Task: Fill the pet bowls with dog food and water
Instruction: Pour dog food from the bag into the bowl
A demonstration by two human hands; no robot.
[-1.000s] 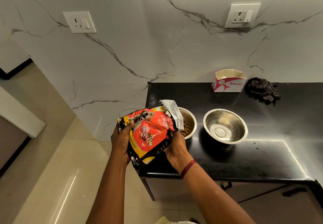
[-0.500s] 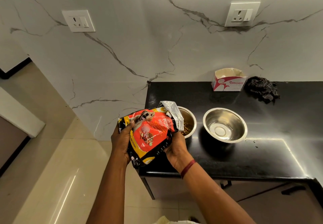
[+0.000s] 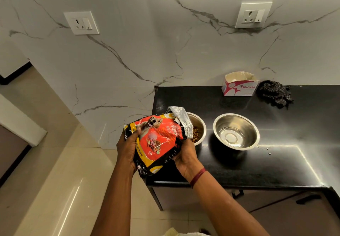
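Note:
A red, yellow and black dog food bag (image 3: 156,140) is tilted with its torn silver mouth over the left steel bowl (image 3: 199,125), which holds brown kibble. My left hand (image 3: 127,147) grips the bag's left side. My right hand (image 3: 184,157) grips its lower right edge. A second steel bowl (image 3: 236,131) stands just to the right on the black counter (image 3: 257,165); its shiny inside shows no kibble, and I cannot tell if it holds water.
A white and red cardboard box (image 3: 239,85) and a dark checked cloth (image 3: 274,94) sit at the back of the counter against the marble wall. A few crumbs lie right of the bowls. Tiled floor lies to the left of the counter's edge.

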